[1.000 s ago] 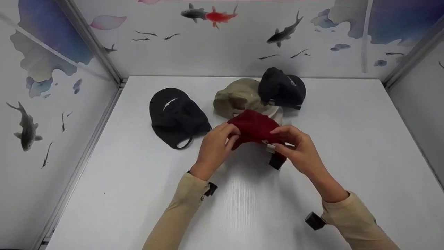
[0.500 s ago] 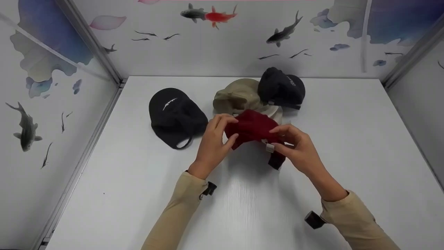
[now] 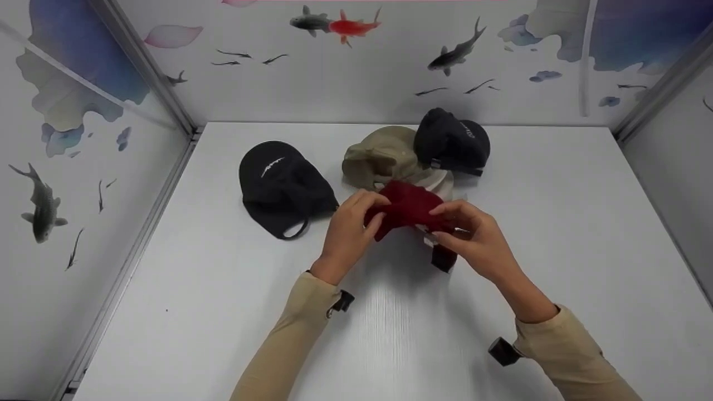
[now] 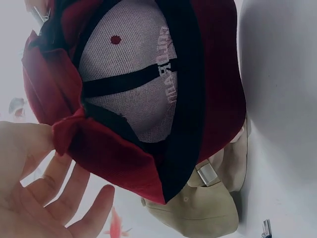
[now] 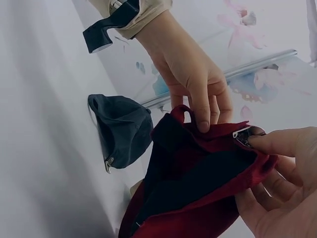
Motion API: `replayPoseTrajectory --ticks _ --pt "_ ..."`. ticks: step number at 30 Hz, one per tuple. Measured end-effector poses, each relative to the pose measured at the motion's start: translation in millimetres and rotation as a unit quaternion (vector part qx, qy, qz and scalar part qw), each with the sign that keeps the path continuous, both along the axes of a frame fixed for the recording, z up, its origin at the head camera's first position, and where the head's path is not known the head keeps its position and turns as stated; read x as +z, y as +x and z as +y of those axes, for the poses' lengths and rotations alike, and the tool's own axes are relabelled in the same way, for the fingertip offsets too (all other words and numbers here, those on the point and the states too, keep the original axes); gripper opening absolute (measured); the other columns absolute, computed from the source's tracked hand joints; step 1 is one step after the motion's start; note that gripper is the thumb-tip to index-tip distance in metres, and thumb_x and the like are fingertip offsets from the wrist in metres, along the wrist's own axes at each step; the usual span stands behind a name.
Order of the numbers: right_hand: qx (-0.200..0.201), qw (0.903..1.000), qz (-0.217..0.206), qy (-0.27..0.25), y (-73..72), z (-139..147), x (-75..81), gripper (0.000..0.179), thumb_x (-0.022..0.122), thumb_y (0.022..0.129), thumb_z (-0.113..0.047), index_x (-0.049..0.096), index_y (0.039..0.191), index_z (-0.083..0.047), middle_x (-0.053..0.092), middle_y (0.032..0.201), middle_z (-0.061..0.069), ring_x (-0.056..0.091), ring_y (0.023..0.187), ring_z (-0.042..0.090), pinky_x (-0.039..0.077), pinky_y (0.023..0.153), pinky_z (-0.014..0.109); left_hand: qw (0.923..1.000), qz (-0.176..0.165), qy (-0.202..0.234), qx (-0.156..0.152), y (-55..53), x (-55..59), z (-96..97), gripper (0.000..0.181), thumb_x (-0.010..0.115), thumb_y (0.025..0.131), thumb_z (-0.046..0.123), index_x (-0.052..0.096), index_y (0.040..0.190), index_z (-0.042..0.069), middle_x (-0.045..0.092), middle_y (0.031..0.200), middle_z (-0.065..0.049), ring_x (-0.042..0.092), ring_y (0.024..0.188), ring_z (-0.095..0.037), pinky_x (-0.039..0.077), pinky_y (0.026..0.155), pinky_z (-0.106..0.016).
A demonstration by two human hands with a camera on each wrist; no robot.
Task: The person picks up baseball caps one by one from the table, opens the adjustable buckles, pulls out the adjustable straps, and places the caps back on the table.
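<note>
A dark red baseball cap (image 3: pixel 411 205) is held up between both hands, above the table's middle. My left hand (image 3: pixel 350 229) pinches the fabric at its left edge with thumb and fingers. At the other side, my right hand (image 3: pixel 478 238) grips the back edge; in the right wrist view its thumb presses the metal strap buckle (image 5: pixel 242 136). The left wrist view looks into the cap, showing white mesh lining (image 4: pixel 131 64), a dark sweatband (image 4: pixel 188 99) and the red brim (image 4: pixel 220 74). A strap end (image 3: pixel 444 259) hangs below the right hand.
Left of the hands lies a black cap (image 3: pixel 284 186) with white lettering. Just behind the red cap are a khaki cap (image 3: pixel 384 153), a partly hidden cream cap (image 3: pixel 440 181) and a dark navy cap (image 3: pixel 451 142). Printed panels (image 3: pixel 356 72) enclose the white table (image 3: pixel 195 278).
My left fingers spread apart at the red cap's edge half a second ago and now pinch it again. The cap's top has dropped slightly. My right hand has hardly moved.
</note>
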State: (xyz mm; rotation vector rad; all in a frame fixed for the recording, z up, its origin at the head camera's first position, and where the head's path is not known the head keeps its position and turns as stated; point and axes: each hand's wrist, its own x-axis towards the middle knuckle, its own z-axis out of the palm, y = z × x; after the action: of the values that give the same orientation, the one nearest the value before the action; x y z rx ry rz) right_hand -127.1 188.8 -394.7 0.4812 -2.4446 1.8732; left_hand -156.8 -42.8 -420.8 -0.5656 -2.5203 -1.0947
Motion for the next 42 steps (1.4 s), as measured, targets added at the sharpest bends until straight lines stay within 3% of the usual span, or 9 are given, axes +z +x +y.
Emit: replayPoseTrajectory --ticks 9,16,22,25,29,31,36,42 --pt "-0.018 0.9981 0.041 0.044 -3.6 -2.0 4.5 0.026 0.075 0.085 0.001 0.067 0.109 -0.001 0.072 0.1 0.009 0.065 0.086 0.005 0.055 0.076 0.015 0.9997 -0.011 0.021 0.007 -1.6 3.9 0.4 0.012 0.066 0.095 0.008 0.069 0.106 0.012 0.066 0.105 -0.003 0.062 0.091 -0.013 0.054 0.075 -0.027" --pt "-0.062 0.9913 0.093 0.069 -8.1 -5.4 8.6 0.008 0.073 0.088 -0.003 0.073 0.096 -0.003 0.073 0.088 0.002 0.066 0.08 0.0 0.054 0.075 0.012 0.9995 -0.014 0.025 0.009 -2.1 4.7 0.6 0.012 0.067 0.095 0.008 0.069 0.106 0.014 0.066 0.102 -0.002 0.062 0.086 -0.011 0.052 0.071 -0.022" --pt "-0.09 0.9901 0.068 0.084 -14.6 -7.4 16.9 0.009 0.072 0.091 -0.009 0.072 0.088 -0.001 0.069 0.078 0.011 0.06 0.066 0.002 0.051 0.063 0.013 0.9993 -0.013 0.034 0.006 -2.6 5.0 0.7 0.012 0.067 0.095 0.007 0.07 0.105 0.013 0.066 0.101 -0.002 0.063 0.087 -0.011 0.052 0.071 -0.022" --pt "-0.079 0.9874 0.053 0.126 -18.7 -6.9 23.6 0.013 0.071 0.092 -0.007 0.067 0.102 0.0 0.071 0.082 0.014 0.058 0.068 0.003 0.049 0.065 0.013 0.9991 -0.016 0.039 0.006 -2.6 4.8 0.8 0.012 0.067 0.095 0.007 0.07 0.105 0.013 0.066 0.101 -0.002 0.064 0.09 -0.011 0.054 0.072 -0.023" --pt "-0.051 0.9799 0.028 0.191 -26.8 -4.6 30.0 0.033 0.068 0.092 -0.005 0.061 0.124 -0.002 0.069 0.083 0.012 0.057 0.074 0.009 0.046 0.069 0.016 0.9986 -0.023 0.047 0.002 -2.0 5.3 1.0 0.012 0.066 0.095 0.007 0.07 0.105 0.013 0.066 0.103 -0.002 0.067 0.097 -0.012 0.057 0.078 -0.023" --pt "-0.038 0.9765 0.009 0.212 -31.6 -3.9 30.7 0.035 0.066 0.093 -0.006 0.062 0.128 -0.003 0.066 0.082 0.01 0.056 0.075 0.013 0.046 0.07 0.02 0.9983 -0.027 0.052 0.0 -1.5 5.5 1.3 0.012 0.066 0.095 0.006 0.07 0.105 0.013 0.065 0.104 -0.002 0.067 0.099 -0.012 0.058 0.08 -0.023" --pt "-0.024 0.9684 -0.015 0.248 -41.3 -3.7 26.2 0.024 0.064 0.095 -0.009 0.07 0.118 -0.005 0.063 0.083 0.01 0.054 0.077 0.019 0.044 0.071 0.029 0.9977 -0.035 0.057 -0.007 0.3 6.0 2.9 0.012 0.065 0.096 0.007 0.069 0.106 0.012 0.065 0.105 -0.003 0.066 0.101 -0.013 0.059 0.081 -0.024" --pt "-0.028 0.9658 0.017 0.257 -45.5 -4.3 17.0 0.012 0.068 0.093 -0.008 0.074 0.103 -0.007 0.066 0.083 0.012 0.053 0.074 0.018 0.043 0.067 0.028 0.9973 -0.034 0.063 -0.014 1.8 6.4 4.8 0.012 0.065 0.096 0.007 0.069 0.106 0.012 0.065 0.105 -0.004 0.066 0.1 -0.014 0.06 0.081 -0.026"
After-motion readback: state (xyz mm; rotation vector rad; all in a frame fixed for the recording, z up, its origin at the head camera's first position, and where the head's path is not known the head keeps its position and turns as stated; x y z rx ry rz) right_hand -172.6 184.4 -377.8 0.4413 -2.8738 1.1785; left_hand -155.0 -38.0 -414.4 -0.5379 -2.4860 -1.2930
